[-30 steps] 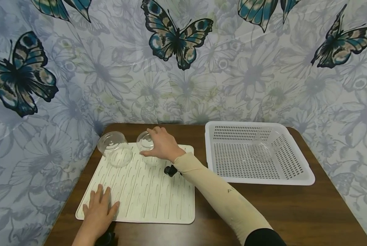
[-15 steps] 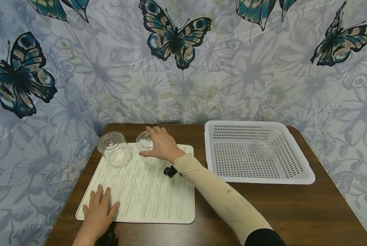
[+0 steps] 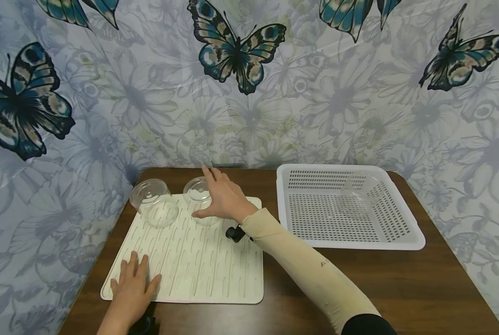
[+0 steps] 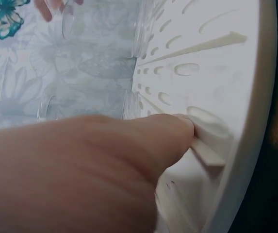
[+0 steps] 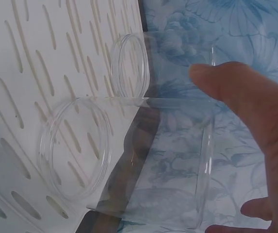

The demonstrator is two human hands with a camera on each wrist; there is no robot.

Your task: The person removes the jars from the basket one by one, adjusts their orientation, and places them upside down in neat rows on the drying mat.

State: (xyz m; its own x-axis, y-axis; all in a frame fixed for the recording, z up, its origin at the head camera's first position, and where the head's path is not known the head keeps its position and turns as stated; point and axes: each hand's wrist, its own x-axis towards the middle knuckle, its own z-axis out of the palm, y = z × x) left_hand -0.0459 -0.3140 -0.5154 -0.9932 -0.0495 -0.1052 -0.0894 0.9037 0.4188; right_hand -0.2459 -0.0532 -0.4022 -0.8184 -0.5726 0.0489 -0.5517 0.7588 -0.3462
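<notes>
Two clear cylindrical jars stand at the back of a cream ridged drying mat: a left jar and a right jar. Around the right jar's far and right sides spreads my right hand, thumb and fingers apart. In the right wrist view, that jar stands between the spread thumb and fingers, which are relaxed, not gripping it. My left hand rests flat on the mat's front left corner, fingers spread; its thumb touches the ridges in the left wrist view.
A white perforated plastic basket sits on the right of the brown wooden table. Another clear container shows faintly inside it. A butterfly-patterned cloth hangs just behind the table. Both wrists carry small black cameras.
My right hand's fingers have spread and lifted off the right jar, the hand shifting slightly right. The jar stays in place on the mat. My left hand keeps its spot.
</notes>
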